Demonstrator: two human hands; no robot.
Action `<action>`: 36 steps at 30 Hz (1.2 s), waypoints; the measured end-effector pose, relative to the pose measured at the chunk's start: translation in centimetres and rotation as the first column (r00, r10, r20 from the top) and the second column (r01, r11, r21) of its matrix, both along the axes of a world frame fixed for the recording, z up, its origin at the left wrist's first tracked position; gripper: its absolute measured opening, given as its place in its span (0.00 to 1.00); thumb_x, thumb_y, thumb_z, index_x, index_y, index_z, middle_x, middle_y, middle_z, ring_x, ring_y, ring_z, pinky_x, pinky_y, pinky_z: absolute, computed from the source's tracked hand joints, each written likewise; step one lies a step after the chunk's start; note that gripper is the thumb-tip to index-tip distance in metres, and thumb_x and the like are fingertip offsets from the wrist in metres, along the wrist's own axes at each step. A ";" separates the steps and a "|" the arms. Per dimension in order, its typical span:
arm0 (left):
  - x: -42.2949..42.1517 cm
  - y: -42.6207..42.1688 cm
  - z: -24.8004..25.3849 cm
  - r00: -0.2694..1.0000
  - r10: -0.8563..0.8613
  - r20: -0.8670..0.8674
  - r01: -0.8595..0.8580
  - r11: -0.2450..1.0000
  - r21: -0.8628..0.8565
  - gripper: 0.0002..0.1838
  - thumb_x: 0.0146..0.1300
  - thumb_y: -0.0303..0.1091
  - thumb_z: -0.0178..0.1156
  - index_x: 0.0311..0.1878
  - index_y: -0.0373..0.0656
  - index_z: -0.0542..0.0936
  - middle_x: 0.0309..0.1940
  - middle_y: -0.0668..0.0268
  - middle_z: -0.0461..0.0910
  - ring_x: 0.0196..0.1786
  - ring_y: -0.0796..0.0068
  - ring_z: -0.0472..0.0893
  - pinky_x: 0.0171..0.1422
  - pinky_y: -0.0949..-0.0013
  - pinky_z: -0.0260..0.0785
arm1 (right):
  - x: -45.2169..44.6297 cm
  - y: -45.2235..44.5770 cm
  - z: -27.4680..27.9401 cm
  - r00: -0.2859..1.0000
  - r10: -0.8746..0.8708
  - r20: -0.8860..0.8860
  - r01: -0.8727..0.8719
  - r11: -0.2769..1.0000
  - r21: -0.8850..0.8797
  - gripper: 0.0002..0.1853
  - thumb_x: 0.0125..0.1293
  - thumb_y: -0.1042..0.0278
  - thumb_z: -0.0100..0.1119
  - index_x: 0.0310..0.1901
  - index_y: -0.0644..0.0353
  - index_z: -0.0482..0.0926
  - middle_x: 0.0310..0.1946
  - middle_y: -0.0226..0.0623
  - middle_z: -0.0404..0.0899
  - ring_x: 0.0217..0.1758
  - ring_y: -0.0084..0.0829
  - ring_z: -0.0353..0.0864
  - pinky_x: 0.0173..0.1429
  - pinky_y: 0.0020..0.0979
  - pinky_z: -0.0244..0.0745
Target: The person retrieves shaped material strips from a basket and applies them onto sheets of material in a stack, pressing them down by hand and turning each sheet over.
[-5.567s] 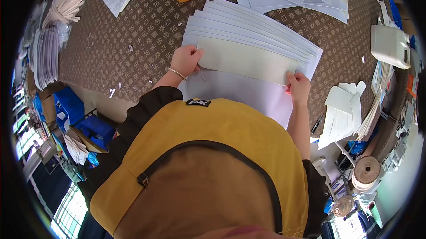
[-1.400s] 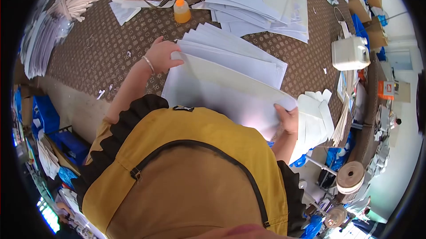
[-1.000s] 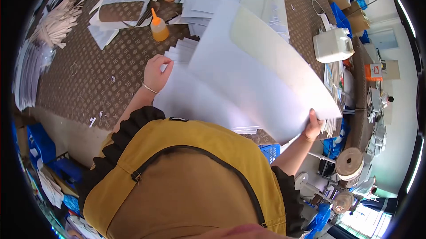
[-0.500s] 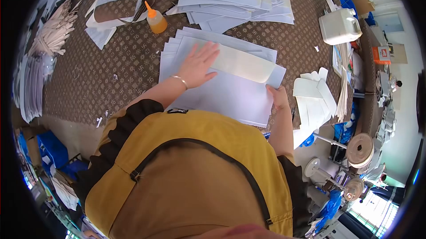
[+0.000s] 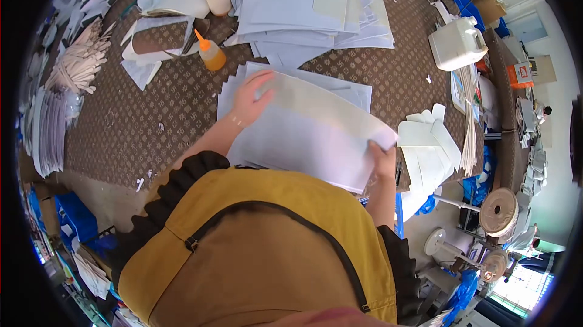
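While the right hand (image 5: 384,160) is pinching its edge, a white, cream-banded, paper-like sheet (image 5: 303,136) is bowing over the brown patterned worktop (image 5: 112,136), seeming light, bendy, best held at opposite edges; whether the left hand (image 5: 248,103) is gripping is unclear.

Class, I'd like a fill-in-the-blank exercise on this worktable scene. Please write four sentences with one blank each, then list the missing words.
1. The squeeze bottle has an ____ nozzle.
2. The bracelet is on the person's ____ wrist.
3. The right hand holds the top paper sheet by its ____ end, as the wearer sees it.
4. Of the squeeze bottle and the white jerrycan, the one with a carrying handle is the ____.

Missing words: orange; left; right; jerrycan
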State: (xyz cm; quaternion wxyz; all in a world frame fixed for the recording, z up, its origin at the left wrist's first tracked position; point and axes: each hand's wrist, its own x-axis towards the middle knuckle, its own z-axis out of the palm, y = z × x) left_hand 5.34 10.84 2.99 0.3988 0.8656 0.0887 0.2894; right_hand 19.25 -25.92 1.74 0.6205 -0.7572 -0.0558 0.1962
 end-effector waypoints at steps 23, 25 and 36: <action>-11.5 -1.6 -6.9 0.939 0.268 -0.216 -0.195 0.931 0.307 0.36 0.50 0.39 0.63 0.63 0.43 0.63 0.67 0.42 0.50 0.68 0.44 0.54 0.67 0.50 0.53 | 9.2 25.3 -2.3 0.930 -0.072 0.361 0.045 0.996 0.081 0.14 0.55 0.68 0.57 0.42 0.64 0.79 0.25 0.35 0.79 0.29 0.29 0.79 0.35 0.27 0.73; -11.6 -1.8 -6.4 0.892 0.304 -0.333 -0.245 0.947 0.208 0.37 0.51 0.41 0.62 0.64 0.42 0.61 0.66 0.41 0.50 0.67 0.42 0.55 0.66 0.49 0.54 | 7.1 18.9 -2.6 0.917 -0.096 0.388 0.132 0.989 -0.067 0.13 0.56 0.66 0.58 0.41 0.63 0.79 0.28 0.36 0.80 0.32 0.31 0.80 0.39 0.29 0.74; -10.3 -0.1 -7.4 0.765 0.357 -0.536 -0.196 0.922 0.334 0.38 0.54 0.44 0.59 0.67 0.42 0.58 0.68 0.40 0.46 0.68 0.41 0.53 0.66 0.50 0.54 | 9.1 -11.4 -3.0 0.734 0.164 0.659 0.554 0.416 -0.721 0.27 0.52 0.53 0.63 0.54 0.53 0.72 0.56 0.37 0.69 0.59 0.41 0.66 0.64 0.45 0.58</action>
